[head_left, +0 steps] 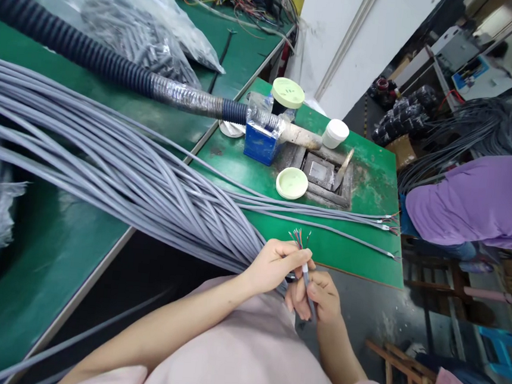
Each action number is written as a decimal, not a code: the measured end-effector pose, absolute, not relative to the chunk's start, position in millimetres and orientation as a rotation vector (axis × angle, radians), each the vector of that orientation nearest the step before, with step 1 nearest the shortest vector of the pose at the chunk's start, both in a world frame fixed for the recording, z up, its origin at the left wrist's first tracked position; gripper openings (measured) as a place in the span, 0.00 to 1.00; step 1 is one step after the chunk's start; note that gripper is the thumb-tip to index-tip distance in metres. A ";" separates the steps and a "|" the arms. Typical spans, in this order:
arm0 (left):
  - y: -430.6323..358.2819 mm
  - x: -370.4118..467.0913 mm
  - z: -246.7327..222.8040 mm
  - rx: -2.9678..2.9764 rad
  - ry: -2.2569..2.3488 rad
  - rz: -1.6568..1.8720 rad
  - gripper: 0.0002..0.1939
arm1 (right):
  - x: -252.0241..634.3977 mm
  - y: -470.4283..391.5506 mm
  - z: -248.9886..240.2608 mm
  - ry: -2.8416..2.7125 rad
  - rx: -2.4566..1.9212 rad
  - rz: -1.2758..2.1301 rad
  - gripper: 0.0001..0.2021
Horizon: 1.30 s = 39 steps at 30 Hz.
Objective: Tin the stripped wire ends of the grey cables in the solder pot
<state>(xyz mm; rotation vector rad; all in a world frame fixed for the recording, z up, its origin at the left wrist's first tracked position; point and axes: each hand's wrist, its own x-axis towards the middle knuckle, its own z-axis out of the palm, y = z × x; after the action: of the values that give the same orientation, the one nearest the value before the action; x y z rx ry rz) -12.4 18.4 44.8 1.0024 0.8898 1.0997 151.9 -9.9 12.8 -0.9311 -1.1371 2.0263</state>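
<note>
Close to my body, my left hand [279,263] pinches the end of a grey multi-core cable [305,275], just below its fanned-out coloured wires [297,237]. Fingers of my right hand [321,296] close round the grey jacket a little lower down. A white band shows on the cable between the two hands. Left of them a thick bundle of grey cables [184,192] runs across the bench. A few separate cables [317,211] lie on the green top, their stripped ends near its right edge.
A solder pot [323,171] is set in the green bench [361,267], near a pale green lid [291,183], a white tub [335,133] and a blue box [260,144]. A black corrugated hose [93,55] crosses above the cables. A person in purple [470,199] sits at right.
</note>
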 end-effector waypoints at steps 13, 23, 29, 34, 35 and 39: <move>18.3 -10.8 39.0 0.991 0.878 1.087 0.23 | 153.4 -11.8 6.8 -1.092 -0.857 2.011 0.21; 25.0 7.4 38.6 1.425 0.857 1.090 0.14 | 190.1 -36.3 2.9 -1.079 -0.962 1.702 0.19; 53.4 1.5 24.6 2.204 1.284 0.887 0.16 | 296.1 -82.4 -11.0 -1.363 -2.021 1.047 0.19; 76.2 4.2 16.6 2.398 1.585 0.609 0.10 | 272.0 -85.3 -12.5 -1.603 -1.930 1.392 0.17; 77.2 5.6 17.3 2.408 1.587 0.578 0.08 | 256.6 -79.3 -10.1 -1.547 -1.796 1.536 0.17; 64.5 2.3 30.9 2.342 1.455 0.642 0.07 | 208.1 -41.1 4.3 -1.266 -1.362 1.674 0.18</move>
<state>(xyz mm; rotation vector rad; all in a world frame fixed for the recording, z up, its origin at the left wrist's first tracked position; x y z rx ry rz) 2.3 64.5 30.9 2.3423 1.4545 0.6422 208.1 -41.1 4.3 -1.3615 -1.2660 1.6737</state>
